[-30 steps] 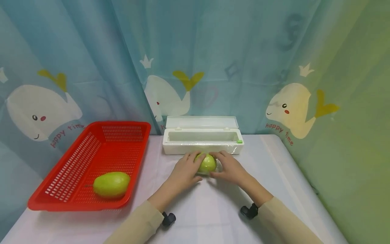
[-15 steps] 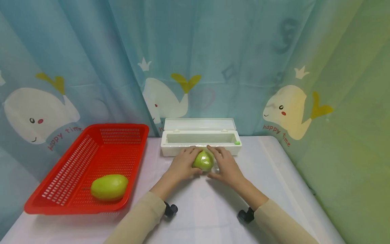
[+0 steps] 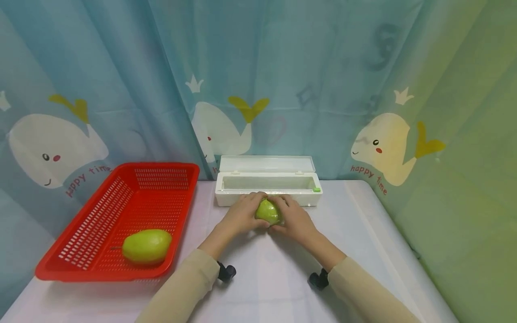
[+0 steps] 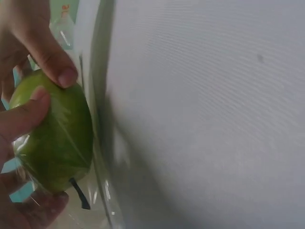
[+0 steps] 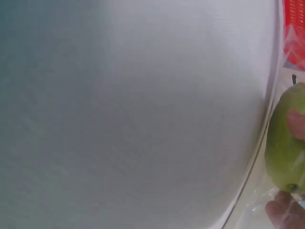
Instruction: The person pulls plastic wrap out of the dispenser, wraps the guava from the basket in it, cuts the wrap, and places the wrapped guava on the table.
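Grips the film-wrapped green fruit [image 3: 268,212] at lower centre of the head frame, pinching it from both sides with left hand [image 3: 242,214] and right hand [image 3: 298,220]. Has just above a white box [image 3: 227,199] with raised lid [image 3: 267,164]; lower left, a second green fruit [image 3: 147,246] inside a red basket [image 3: 101,275].

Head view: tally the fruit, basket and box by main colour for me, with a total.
Red: 1, the basket
White: 1, the box
Green: 2, the held fruit and the other fruit inside the basket
Total: 4
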Tool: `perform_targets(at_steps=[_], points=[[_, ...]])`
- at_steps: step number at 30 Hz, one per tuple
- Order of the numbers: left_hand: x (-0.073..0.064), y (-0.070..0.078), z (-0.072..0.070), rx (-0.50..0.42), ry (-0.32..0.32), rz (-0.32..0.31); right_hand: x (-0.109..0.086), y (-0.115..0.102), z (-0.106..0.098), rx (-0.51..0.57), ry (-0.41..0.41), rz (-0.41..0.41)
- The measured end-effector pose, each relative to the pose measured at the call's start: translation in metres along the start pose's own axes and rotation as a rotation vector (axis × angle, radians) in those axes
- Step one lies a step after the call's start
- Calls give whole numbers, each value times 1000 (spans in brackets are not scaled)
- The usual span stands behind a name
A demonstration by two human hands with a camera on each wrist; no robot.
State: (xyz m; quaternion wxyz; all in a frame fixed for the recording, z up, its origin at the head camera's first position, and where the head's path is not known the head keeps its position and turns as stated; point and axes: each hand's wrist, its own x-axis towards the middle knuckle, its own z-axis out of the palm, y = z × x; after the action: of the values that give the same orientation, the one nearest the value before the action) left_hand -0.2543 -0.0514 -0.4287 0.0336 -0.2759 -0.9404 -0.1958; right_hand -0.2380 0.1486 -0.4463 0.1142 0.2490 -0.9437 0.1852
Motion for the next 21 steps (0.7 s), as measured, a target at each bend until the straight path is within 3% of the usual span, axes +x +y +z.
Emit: perform_targets(at_steps=[11,21], points=[[-2,0,4,-74,60,-12,3,16,-1,153,-53,30],[0,-1,9,-68,61,-36,5,22,-1,197,-89,43]])
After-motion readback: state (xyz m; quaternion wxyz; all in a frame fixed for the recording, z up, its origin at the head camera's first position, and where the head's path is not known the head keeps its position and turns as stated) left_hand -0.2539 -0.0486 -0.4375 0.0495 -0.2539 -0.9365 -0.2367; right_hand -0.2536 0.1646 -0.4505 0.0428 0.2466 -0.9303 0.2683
